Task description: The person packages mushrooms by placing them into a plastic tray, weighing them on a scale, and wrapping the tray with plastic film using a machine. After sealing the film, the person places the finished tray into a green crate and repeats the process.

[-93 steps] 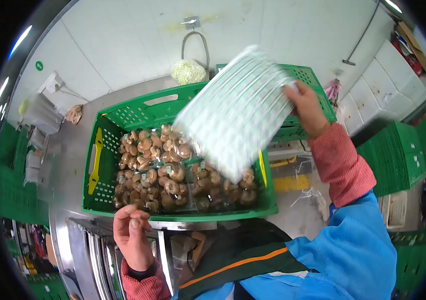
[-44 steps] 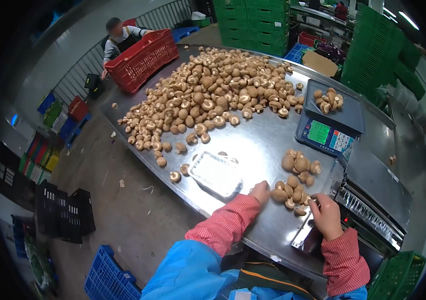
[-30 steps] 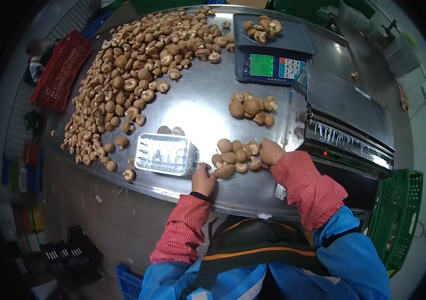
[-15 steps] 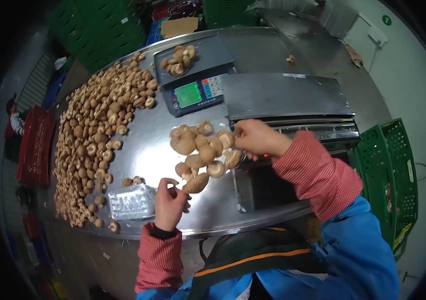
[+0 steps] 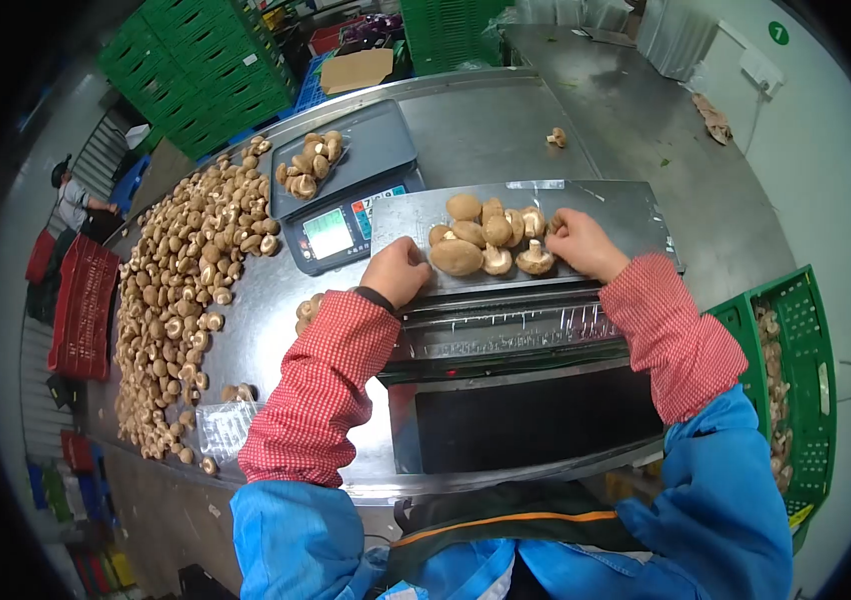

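Observation:
Several brown mushrooms (image 5: 497, 231) sit grouped over the steel top plate (image 5: 626, 215) of a wrapping machine, in a clear plastic tray whose edges hardly show. My left hand (image 5: 398, 272) is closed at the left end of this group, with the fingertips pinched. At the right end, my right hand (image 5: 586, 245) also pinches the tray's edge, close to a mushroom with its stem upward. Behind to the left, another clear tray of mushrooms (image 5: 311, 162) rests on a digital scale (image 5: 371, 150) with a lit display.
A large heap of mushrooms (image 5: 186, 270) covers the table's left side. An empty clear tray (image 5: 226, 430) lies near the front edge, partly behind my left sleeve. Green crates (image 5: 796, 370) stand at right, a red crate (image 5: 84, 305) at left. A person (image 5: 78, 200) is at far left.
Both hands have carried the mushroom group from above the open table, up and right, to the machine's top plate. The group has turned to lie along the plate. My view has shifted.

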`<state>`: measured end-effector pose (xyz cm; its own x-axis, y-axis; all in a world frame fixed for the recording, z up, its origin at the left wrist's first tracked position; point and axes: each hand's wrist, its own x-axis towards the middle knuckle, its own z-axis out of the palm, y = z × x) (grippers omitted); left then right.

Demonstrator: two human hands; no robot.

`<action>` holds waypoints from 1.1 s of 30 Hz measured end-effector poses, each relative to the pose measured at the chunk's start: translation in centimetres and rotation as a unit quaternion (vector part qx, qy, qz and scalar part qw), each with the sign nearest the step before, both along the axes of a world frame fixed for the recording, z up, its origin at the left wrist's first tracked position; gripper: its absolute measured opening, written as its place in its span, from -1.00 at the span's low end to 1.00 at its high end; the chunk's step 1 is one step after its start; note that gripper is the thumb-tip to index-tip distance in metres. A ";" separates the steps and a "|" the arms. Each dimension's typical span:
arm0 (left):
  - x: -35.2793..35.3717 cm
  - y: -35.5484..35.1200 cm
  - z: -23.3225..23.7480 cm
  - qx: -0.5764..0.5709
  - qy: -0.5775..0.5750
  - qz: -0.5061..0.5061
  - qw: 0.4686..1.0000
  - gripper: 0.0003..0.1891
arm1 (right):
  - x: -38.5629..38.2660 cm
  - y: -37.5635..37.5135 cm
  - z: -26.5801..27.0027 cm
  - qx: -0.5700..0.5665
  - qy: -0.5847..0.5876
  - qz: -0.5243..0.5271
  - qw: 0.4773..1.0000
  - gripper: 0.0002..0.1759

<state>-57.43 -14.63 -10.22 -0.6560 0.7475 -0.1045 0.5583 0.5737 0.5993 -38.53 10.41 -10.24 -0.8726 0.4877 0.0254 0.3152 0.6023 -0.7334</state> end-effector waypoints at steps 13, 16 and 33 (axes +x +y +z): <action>4.1 -10.2 5.5 -0.026 0.325 -0.277 0.904 -0.55 | 13.5 -2.4 7.5 0.501 -0.075 0.175 0.844 -0.67; 4.2 -8.7 5.2 -0.058 0.375 -0.363 0.851 -0.58 | 13.0 -2.9 7.4 0.529 -0.048 0.254 0.808 -0.68; -3.2 3.5 8.9 0.449 -0.082 0.102 0.884 -0.87 | -2.2 1.1 9.9 -0.120 0.297 -0.084 0.944 -0.90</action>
<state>-60.67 -11.16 -1.35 -0.8177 0.4448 0.3654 0.3618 -0.0966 0.9272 -40.71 11.52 -0.34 -0.6494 0.6712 0.3575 -0.1183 0.3753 -0.9193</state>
